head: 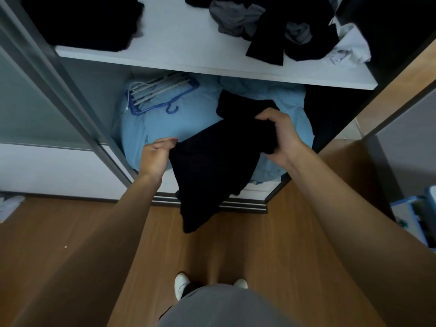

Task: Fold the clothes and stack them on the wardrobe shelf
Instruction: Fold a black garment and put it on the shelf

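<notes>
I hold a black garment in front of the open wardrobe, below the white shelf. My left hand grips its left edge, and my right hand is closed on its upper right part. The cloth hangs down past the wardrobe's bottom rail. On the shelf, a dark folded stack lies at the left. A loose heap of black and grey clothes with a white piece lies at the right.
Under the shelf, a light blue bundle of fabric fills the wardrobe floor, with blue and white hangers on top. The sliding door frame stands at left. Wooden floor lies below; a blue-white box sits at right.
</notes>
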`<state>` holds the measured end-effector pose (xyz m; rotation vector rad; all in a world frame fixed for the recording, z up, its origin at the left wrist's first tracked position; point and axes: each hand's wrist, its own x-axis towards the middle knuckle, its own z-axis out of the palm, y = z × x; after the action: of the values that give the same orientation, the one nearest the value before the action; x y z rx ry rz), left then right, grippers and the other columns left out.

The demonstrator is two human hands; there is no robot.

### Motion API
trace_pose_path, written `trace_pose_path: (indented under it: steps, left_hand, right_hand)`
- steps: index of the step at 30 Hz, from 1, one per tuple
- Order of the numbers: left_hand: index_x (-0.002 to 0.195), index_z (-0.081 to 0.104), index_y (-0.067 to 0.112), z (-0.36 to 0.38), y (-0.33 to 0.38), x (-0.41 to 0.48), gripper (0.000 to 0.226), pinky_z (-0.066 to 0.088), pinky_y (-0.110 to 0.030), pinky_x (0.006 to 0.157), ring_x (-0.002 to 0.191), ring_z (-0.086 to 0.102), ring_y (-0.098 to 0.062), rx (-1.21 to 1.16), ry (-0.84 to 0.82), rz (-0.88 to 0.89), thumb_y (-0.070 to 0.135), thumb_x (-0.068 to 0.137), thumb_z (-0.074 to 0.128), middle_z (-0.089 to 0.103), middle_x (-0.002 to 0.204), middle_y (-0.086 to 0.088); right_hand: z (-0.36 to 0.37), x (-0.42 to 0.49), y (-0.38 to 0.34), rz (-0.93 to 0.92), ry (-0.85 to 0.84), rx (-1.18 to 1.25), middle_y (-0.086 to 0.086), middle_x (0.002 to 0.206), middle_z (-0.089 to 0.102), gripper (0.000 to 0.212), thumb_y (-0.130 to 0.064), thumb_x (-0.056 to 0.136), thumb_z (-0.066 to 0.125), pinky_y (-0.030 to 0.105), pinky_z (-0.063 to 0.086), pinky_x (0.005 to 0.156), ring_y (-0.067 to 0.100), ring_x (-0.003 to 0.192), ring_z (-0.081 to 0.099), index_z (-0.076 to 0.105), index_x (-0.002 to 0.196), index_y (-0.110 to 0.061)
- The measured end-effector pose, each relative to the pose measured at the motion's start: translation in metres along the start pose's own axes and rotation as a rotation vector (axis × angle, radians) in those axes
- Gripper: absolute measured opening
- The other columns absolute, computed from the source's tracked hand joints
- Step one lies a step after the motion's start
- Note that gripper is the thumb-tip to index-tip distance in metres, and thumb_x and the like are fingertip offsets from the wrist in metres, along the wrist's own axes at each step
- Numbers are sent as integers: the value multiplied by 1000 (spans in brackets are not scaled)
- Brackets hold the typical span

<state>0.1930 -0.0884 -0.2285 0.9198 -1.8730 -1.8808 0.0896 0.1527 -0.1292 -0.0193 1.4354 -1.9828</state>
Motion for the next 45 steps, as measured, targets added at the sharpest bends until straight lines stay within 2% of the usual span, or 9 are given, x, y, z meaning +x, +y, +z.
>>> trace_pose_path:
  steps: [5,9,12,15,18,22,27,41,45]
  left_hand:
    - [80,75,-5,-2,8,-4,30,51,-12,79,105,69,-7,-9,-289,56,3,77,46,75,111,5]
    - [38,47,20,11,15,-13,24,37,-22,52,52,53,-6,27,-606,-13,15,60,55,53,53,9]
    - [44,39,24,20,13,-21,22,12,-39,56,46,26,-10,172,-749,-52,26,58,56,28,49,6]
    - [61,64,26,22,13,-28,16,26,-25,50,49,46,-6,114,-870,-103,38,72,64,51,54,7]
    - [121,63,31,11,13,-24,62,46,-22,95,108,64,-5,306,-868,-96,72,74,67,69,117,8]
    - [120,64,41,13,22,-33,48,43,-15,94,108,63,4,599,-950,-68,62,78,73,69,115,20]
    - [77,76,22,33,35,-51,14,51,-14,59,69,71,-9,185,-766,-51,32,86,75,74,73,7]
    - [91,74,9,9,78,-31,19,57,-27,65,76,74,-20,-77,-455,-20,21,76,76,76,81,-5]
    - [80,75,17,4,73,-19,15,54,-20,68,77,73,-13,102,-376,29,17,92,67,76,80,3]
  right_hand:
    - [10,0,-11,-8,38,221,1,78,63,12,-22,83,65,28,46,70,15,71,60,68,75,-14]
    - [11,-4,-19,-13,59,266,3,78,66,16,-23,88,62,28,51,69,16,72,63,68,78,-12]
    - [16,-6,-20,-9,55,242,6,79,70,23,-24,91,60,29,55,70,18,73,67,73,80,-9]
    - [16,-10,-21,-30,68,274,8,81,72,30,-26,92,61,30,57,75,20,75,70,78,74,-8]
    - [6,-14,-26,-41,89,382,10,85,73,31,-26,93,59,32,57,79,22,79,70,79,80,-6]
    - [-1,-17,-15,-26,34,529,13,101,71,30,-29,94,61,35,54,93,27,92,69,72,108,-5]
    - [-9,-3,18,-14,-157,340,13,147,51,72,-65,96,38,46,29,119,30,140,44,42,149,-16]
    - [-18,-24,118,-4,-263,-653,-2,122,70,47,-44,94,63,23,54,92,8,113,66,62,130,-14]
    - [13,-26,103,-71,-90,-339,0,111,73,22,-26,102,55,38,60,86,18,103,71,63,121,-17]
